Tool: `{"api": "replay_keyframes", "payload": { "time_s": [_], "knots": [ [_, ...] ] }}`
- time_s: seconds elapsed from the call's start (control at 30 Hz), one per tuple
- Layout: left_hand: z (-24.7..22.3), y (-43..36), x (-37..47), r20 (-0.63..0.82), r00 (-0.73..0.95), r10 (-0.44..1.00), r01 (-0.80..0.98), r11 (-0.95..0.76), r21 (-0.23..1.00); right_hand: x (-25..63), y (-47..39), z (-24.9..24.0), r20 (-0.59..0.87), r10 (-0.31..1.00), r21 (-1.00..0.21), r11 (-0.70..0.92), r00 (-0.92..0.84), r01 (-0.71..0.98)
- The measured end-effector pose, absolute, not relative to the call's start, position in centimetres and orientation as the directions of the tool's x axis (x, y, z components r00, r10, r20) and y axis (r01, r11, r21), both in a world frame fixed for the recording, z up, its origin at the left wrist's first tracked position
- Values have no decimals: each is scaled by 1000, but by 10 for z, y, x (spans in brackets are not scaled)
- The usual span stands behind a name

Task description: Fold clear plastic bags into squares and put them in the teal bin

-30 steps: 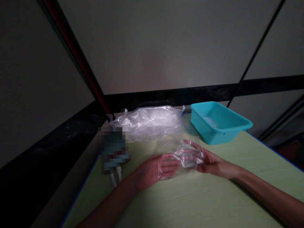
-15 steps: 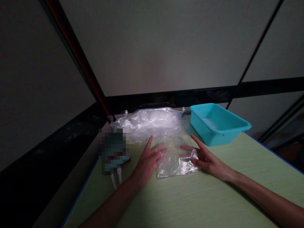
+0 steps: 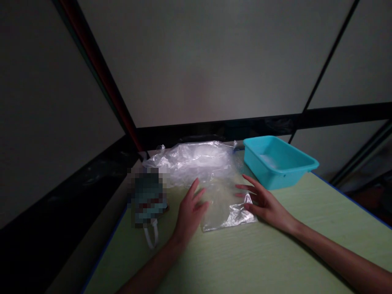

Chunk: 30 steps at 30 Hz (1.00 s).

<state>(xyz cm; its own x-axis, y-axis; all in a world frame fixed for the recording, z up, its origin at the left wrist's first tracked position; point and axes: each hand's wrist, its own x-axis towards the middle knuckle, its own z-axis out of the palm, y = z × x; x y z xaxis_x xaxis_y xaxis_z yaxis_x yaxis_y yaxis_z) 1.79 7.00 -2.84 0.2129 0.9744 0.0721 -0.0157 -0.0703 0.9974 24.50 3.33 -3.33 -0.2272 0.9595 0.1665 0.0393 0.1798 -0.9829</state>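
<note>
A clear plastic bag [image 3: 222, 210] lies on the pale green table between my hands, its near edge creased and shiny. My left hand [image 3: 191, 210] is over the bag's left edge, fingers apart and nothing held. On the other side, my right hand [image 3: 265, 204] has its fingers spread, with the thumb at a raised fold of the bag; whether it touches the film I cannot tell. Behind the bag, and partly under its far end, sits a heap of crumpled clear plastic [image 3: 196, 159].
A turquoise plastic basin [image 3: 275, 179] stands at the back right, with something whitish inside. To the left is a blurred-out object [image 3: 150, 198] with a white cable loop [image 3: 151, 237]. Wall panels [image 3: 214, 61] rise behind the blue-edged table [image 3: 232, 261].
My left hand has drawn slightly away from the bag's middle and turned more upright. The right hand has barely moved. The near part of the bag lies a little flatter on the left.
</note>
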Motion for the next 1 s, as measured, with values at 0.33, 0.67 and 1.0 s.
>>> {"api": "replay_keyframes", "payload": {
  "time_s": [0.33, 0.67, 1.0],
  "knots": [
    [-24, 63, 19, 110, 97, 989, 103, -120, 987, 246, 37, -40, 245, 964, -933, 265, -107, 243],
    [-31, 65, 17, 349, 51, 936, 284, -349, 893, 246, 39, -40, 382, 913, -798, 403, -141, 447],
    [-34, 53, 16, 371, 416, 830, 451, -543, 709, 243, 27, -16, 166, 739, -431, 650, -653, 627]
  ]
}}
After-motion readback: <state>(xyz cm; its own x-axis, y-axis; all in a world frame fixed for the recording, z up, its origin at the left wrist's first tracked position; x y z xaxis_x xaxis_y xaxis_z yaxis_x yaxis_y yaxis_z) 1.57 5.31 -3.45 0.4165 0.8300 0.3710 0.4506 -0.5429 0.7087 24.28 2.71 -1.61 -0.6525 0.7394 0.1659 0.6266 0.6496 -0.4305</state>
